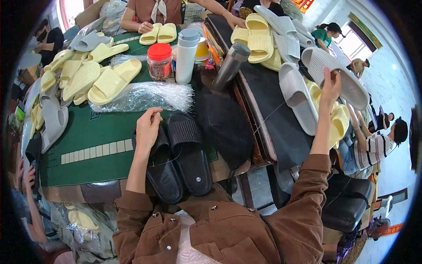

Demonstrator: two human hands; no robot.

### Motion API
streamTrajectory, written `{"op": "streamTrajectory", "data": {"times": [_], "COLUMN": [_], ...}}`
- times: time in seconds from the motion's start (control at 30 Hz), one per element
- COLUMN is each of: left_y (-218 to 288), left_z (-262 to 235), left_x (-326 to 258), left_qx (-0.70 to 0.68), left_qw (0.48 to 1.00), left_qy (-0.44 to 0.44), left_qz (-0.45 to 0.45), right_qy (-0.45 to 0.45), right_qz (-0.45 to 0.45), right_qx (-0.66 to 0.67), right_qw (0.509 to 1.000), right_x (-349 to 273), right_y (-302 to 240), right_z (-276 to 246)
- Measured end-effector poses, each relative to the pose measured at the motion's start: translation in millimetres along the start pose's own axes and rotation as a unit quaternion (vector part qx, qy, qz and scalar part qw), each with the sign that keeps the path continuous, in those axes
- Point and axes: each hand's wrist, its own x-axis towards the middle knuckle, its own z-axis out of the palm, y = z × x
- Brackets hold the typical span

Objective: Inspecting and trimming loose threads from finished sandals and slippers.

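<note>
My right hand (330, 88), raised on the right, grips a grey slipper (336, 72) by its edge. My left hand (148, 127) hovers over the toe end of a pair of black slippers (193, 163) at the table's front edge. Its fingers are curled together, and whatever they may hold is too small to make out. A thin clear strand crosses the black pair's straps. Just beyond my left hand lies a bundle of clear plastic fastener strands (151, 97) in a bag.
Yellow slippers (115, 81) and grey ones pile up on the left of the green mat (88, 132). More lie on the dark table (263, 101). A red-lidded jar (159, 61), white bottle (187, 55) and grey flask (231, 66) stand between. Another person (176, 13) sits opposite.
</note>
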Motion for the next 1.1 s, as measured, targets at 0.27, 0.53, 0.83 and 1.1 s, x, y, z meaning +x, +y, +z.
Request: {"op": "streamTrajectory", "data": {"times": [0.27,0.53,0.83,1.1], "left_y": [2,3,2,0], "left_z": [2,0,1,1], "left_x": [0,0,0,-1], "left_qx": [0.002,0.016,0.018,0.005], "left_qw": [1.000,1.000,1.000,1.000], "left_qy": [-0.005,-0.005,-0.004,-0.004], "left_qz": [-0.007,-0.005,0.006,0.010], "right_qy": [-0.023,-0.102,-0.025,0.015], "right_qz": [0.048,0.067,0.000,-0.081], "right_qx": [-0.006,0.028,0.051,0.058], "right_qw": [0.999,0.992,0.998,0.995], "right_x": [-46,-92,-85,-65], "right_y": [-1,-2,-56,-103], "right_z": [13,13,-1,-16]}}
